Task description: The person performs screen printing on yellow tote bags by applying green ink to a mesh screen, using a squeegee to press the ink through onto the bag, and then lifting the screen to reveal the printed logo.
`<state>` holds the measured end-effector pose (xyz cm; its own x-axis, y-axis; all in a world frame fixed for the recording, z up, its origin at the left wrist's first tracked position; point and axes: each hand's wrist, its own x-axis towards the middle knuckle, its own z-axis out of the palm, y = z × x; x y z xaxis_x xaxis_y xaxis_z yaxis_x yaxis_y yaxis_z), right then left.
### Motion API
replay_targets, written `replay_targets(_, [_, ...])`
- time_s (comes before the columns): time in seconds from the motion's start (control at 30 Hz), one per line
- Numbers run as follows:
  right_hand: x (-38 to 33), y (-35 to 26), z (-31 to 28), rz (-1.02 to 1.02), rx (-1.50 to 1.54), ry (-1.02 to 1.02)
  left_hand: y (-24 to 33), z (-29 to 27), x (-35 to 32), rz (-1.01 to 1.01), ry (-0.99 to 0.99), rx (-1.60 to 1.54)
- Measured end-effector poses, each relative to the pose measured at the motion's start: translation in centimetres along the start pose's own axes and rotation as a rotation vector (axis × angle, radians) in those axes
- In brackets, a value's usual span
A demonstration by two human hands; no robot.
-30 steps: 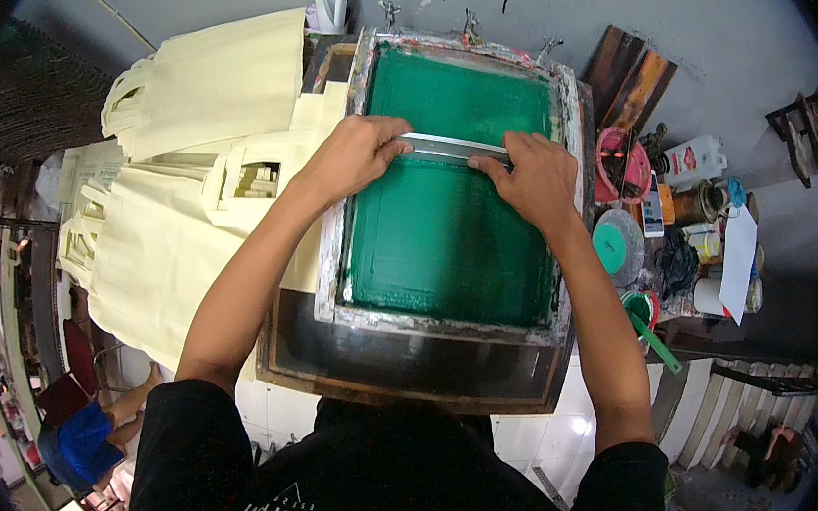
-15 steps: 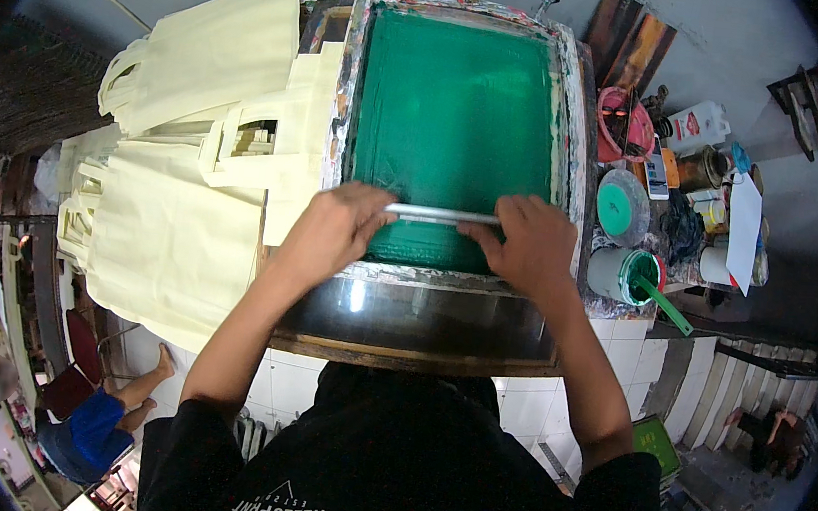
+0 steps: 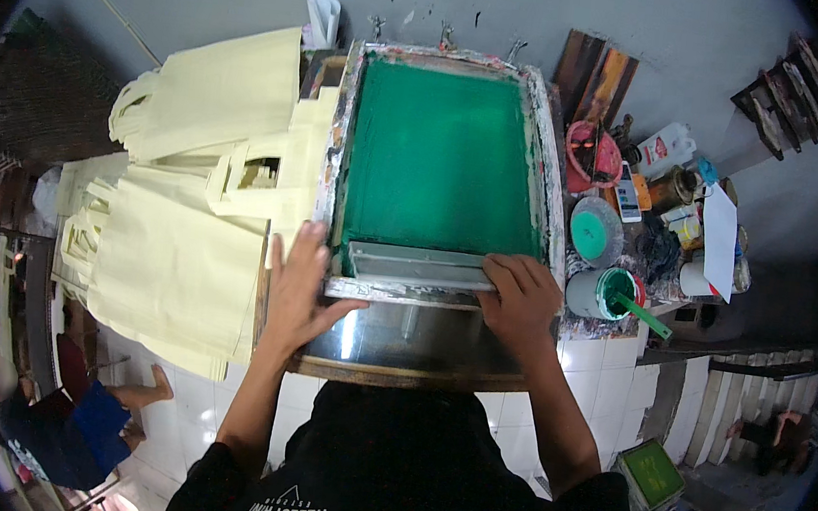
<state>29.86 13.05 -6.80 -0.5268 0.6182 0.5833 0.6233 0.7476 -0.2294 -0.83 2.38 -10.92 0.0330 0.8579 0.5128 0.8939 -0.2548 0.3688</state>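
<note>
A screen printing frame (image 3: 555, 232) with a green, ink-covered mesh (image 3: 438, 160) lies on a dark glossy board (image 3: 411, 339) before me. Along the near end of the mesh rests a grey squeegee (image 3: 418, 268), tilted so its long face shows. My right hand (image 3: 523, 301) grips the squeegee's right end, fingers over its top. Off the squeegee's left end, my left hand (image 3: 295, 289) is open, fingers spread, by the near left corner of the frame. Pale yellow fabric bags (image 3: 172, 262) lie in piles just left of it.
On the right stand an ink tub (image 3: 590, 293) with a green spatula (image 3: 644, 318), a round lid with green ink (image 3: 590, 234), a pink basket (image 3: 590, 160), a phone (image 3: 628, 193) and a white jug (image 3: 666, 147). People sit at far left (image 3: 67, 430) and far right (image 3: 780, 439).
The squeegee has come nearer to me and now lies tilted at the mesh's near end. My left hand has let go of it and opened; my right hand still holds it.
</note>
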Motion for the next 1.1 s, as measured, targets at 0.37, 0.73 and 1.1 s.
replay_targets(0.37, [20.8,1.4,-11.8,-0.097,-0.299,0.227,0.2,-5.7,11.9,-0.41,0.173,-0.369])
replay_targets(0.73, [33.1,2.4,-15.4,0.13,-0.236,0.22,-7.3,-0.2,9.5,-0.494,-0.326,0.182])
replay_targets(1.1, [37.2,4.5,-15.2,0.144,-0.208,0.188,-9.7,0.7,11.3,-0.55,-0.416,0.132])
